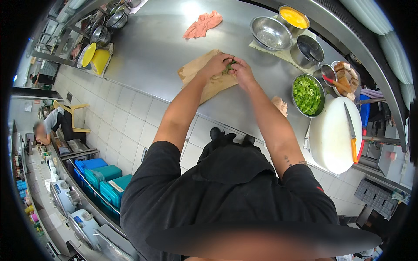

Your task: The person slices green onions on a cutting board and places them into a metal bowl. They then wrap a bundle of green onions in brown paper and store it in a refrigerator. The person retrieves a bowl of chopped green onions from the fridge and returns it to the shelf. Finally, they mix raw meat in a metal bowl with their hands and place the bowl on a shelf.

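A sheet of brown paper (209, 88), perhaps a flattened bag, lies creased on the stainless steel table (147, 55). Over its right part, my left hand (215, 64) and my right hand (242, 71) meet at the fingertips around a small bunch of green leafy herbs (228, 68). The fingers partly cover the leaves, and both hands touch them. Beyond the paper lies a crumpled pink cloth (204, 24). A small crumpled pale piece, paper or cloth (280, 106), rests beside my right forearm.
To the right stand a bowl of chopped green onion (307, 94), an empty steel bowl (271, 33), a pot of yellow liquid (294, 17), and a white cutting board (329, 137) bearing an orange-handled knife (351, 127). A yellow container (100, 61) stands at left. Another person (54, 120) leans far left.
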A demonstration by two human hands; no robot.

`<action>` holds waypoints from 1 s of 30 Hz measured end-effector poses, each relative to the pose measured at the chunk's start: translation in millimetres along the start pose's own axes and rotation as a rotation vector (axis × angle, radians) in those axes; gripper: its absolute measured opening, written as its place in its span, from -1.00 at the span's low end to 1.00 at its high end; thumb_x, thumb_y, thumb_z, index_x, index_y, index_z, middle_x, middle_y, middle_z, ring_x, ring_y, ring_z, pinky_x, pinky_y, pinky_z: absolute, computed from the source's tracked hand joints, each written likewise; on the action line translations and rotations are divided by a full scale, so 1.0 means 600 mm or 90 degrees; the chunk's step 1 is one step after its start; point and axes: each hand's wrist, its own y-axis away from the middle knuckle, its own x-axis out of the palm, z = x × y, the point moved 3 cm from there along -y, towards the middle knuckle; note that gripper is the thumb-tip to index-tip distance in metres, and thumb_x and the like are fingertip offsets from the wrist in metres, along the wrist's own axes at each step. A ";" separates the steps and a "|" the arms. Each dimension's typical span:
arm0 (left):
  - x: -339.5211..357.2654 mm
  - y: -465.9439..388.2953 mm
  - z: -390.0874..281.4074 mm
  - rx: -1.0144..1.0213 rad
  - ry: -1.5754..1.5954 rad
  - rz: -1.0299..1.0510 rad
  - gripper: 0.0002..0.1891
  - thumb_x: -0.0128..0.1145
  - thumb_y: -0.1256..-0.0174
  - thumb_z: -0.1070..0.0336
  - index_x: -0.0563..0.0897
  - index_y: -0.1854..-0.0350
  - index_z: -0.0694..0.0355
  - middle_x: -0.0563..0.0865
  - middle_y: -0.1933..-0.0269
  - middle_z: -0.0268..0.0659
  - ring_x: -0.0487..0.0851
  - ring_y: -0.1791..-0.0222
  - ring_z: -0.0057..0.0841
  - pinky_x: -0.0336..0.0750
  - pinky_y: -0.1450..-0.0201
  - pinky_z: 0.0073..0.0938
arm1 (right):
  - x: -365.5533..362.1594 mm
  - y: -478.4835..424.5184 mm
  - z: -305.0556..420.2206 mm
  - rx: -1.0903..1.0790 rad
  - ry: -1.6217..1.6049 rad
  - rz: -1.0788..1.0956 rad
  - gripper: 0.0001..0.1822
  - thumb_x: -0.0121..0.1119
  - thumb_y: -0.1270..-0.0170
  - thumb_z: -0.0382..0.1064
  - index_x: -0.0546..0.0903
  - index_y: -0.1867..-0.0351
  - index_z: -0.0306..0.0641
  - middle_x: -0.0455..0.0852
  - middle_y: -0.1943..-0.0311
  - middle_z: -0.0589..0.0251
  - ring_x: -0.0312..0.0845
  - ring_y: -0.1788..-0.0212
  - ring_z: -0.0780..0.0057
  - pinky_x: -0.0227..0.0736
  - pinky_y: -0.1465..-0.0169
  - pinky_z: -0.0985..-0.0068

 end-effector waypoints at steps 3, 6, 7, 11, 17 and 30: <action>0.001 0.027 -0.031 0.118 -0.091 -0.045 -0.71 0.09 -0.38 0.33 0.63 -0.11 0.17 0.60 -0.13 -0.13 0.60 -0.03 -0.25 0.48 -0.13 -0.31 | -0.016 -0.003 -0.007 -0.010 -0.051 0.007 -0.53 0.04 -0.32 -0.49 0.34 -0.27 -0.43 0.54 0.01 0.10 0.55 -0.03 0.35 0.54 -0.04 0.47; -0.006 0.044 -0.030 0.122 -0.094 -0.041 -0.69 0.11 -0.34 0.38 0.62 -0.12 0.15 0.56 -0.14 -0.13 0.58 -0.04 -0.23 0.47 -0.15 -0.30 | 0.004 0.022 0.016 0.017 -0.017 0.018 -0.51 0.10 -0.30 -0.49 0.33 -0.26 -0.46 0.54 0.01 0.08 0.57 -0.01 0.33 0.61 0.00 0.43; -0.007 0.045 -0.030 0.119 -0.085 -0.034 -0.68 0.11 -0.33 0.40 0.62 -0.12 0.14 0.55 -0.13 -0.14 0.58 -0.03 -0.23 0.46 -0.16 -0.31 | 0.006 0.027 0.024 0.031 0.002 0.011 -0.52 0.12 -0.29 -0.48 0.35 -0.25 -0.47 0.55 0.02 0.06 0.59 0.01 0.32 0.63 0.04 0.42; -0.001 0.048 -0.034 0.101 -0.103 -0.040 -0.67 0.10 -0.30 0.46 0.62 -0.11 0.12 0.52 -0.06 -0.14 0.56 -0.04 -0.23 0.45 -0.15 -0.32 | -0.024 0.018 0.040 0.111 0.106 -0.001 -0.45 0.23 -0.24 -0.44 0.35 -0.26 -0.43 0.56 -0.07 0.00 0.62 0.02 0.31 0.67 0.18 0.41; -0.001 0.053 -0.016 0.097 -0.084 -0.051 -0.68 0.11 -0.27 0.49 0.59 -0.07 0.15 0.49 0.00 -0.10 0.52 -0.05 -0.15 0.45 -0.13 -0.30 | -0.025 0.071 0.089 -0.500 0.957 0.137 0.04 0.52 0.04 -0.22 0.14 -0.47 -0.24 0.26 -0.43 0.08 0.28 -0.38 0.22 0.31 -0.35 0.29; -0.014 0.065 0.035 -0.053 0.044 0.036 -0.89 0.23 -0.29 0.38 0.64 0.18 0.22 0.68 0.09 -0.16 0.64 0.07 -0.33 0.49 -0.01 -0.37 | 0.033 -0.035 0.098 -0.323 1.105 0.536 -0.27 0.49 0.07 0.06 0.53 -0.14 -0.21 0.67 0.04 0.04 0.54 -0.10 0.07 0.40 -0.15 0.18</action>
